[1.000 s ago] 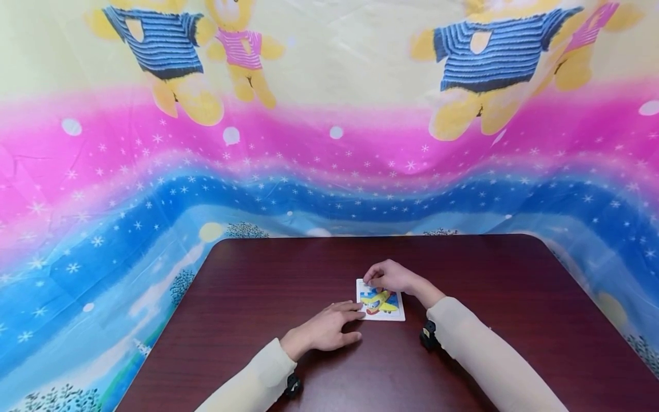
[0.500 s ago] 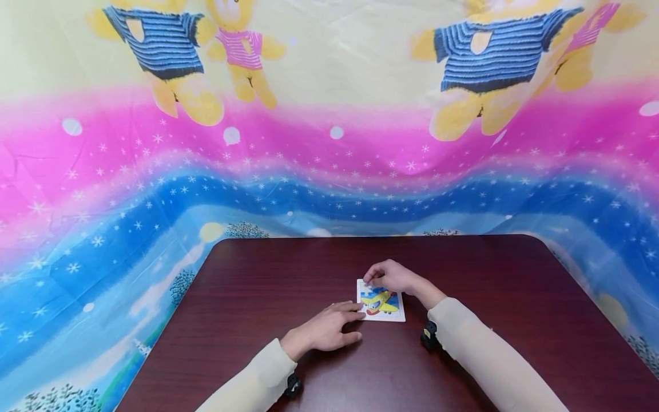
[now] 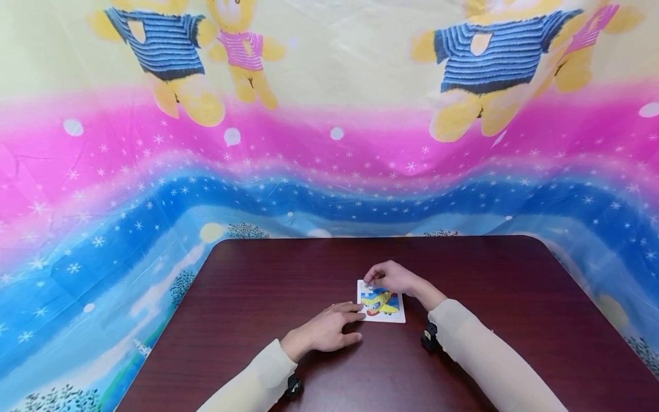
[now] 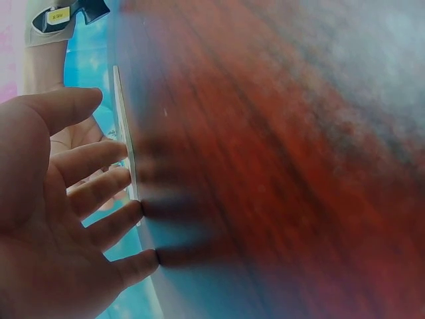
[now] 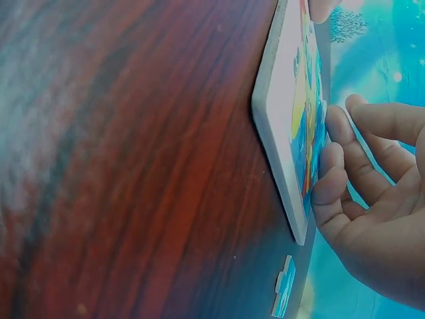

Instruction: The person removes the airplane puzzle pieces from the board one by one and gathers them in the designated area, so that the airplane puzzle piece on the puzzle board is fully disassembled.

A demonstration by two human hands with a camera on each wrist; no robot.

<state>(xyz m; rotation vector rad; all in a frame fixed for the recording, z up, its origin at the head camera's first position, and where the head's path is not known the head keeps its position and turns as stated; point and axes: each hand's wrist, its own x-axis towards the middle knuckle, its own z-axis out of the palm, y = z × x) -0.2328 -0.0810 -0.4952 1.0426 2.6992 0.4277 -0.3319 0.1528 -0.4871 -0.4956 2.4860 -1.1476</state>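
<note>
A square picture puzzle point(image 3: 383, 315) with a white border and a yellow aeroplane lies flat on the dark table. My left hand point(image 3: 329, 329) reaches to its left side with fingers spread. In the left wrist view, fingertips of that hand point(image 4: 73, 199) rest against the puzzle's thin edge point(image 4: 123, 113). Over the puzzle's far part, my right hand point(image 3: 393, 277) has bent fingers. In the right wrist view, its thumb and fingertips pinch a small puzzle piece point(image 5: 324, 114) at the picture's surface; most of that piece is hidden by the hand.
A loose blue-and-white puzzle piece point(image 5: 284, 289) lies on the table beyond the board in the right wrist view. The brown table point(image 3: 268, 274) has rounded far corners. Behind it hangs a printed curtain point(image 3: 329, 154) with bears and snowflakes.
</note>
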